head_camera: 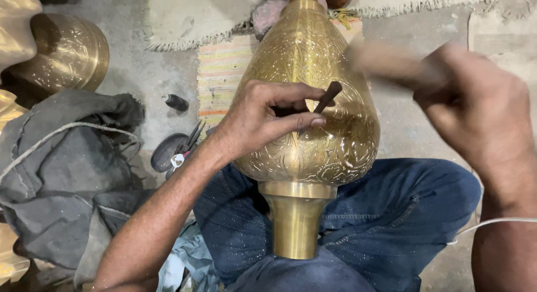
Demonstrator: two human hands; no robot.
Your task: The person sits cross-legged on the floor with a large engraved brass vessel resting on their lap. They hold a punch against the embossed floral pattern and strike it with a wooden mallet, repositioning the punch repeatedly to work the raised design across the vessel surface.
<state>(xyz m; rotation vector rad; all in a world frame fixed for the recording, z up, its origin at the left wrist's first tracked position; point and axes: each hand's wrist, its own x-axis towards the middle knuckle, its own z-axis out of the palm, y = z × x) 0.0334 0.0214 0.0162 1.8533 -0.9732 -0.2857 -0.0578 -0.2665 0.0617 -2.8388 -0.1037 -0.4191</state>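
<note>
A large engraved brass vessel [305, 74] lies across my lap, its plain neck [295, 222] pointing toward me. My left hand [268, 116] rests on the vessel's belly and pinches a small dark chisel [329, 95] with its tip against the brass. My right hand [475, 113] is raised to the right of the vessel, gripping a motion-blurred wooden handle [386, 62] that points toward the chisel; its head cannot be made out.
Another brass vessel [70, 51] sits at the upper left. A grey cloth bundle with a cord [67, 169] lies to the left. Pliers and a dark round object [176, 149] rest on the concrete floor, by a striped mat [221, 74].
</note>
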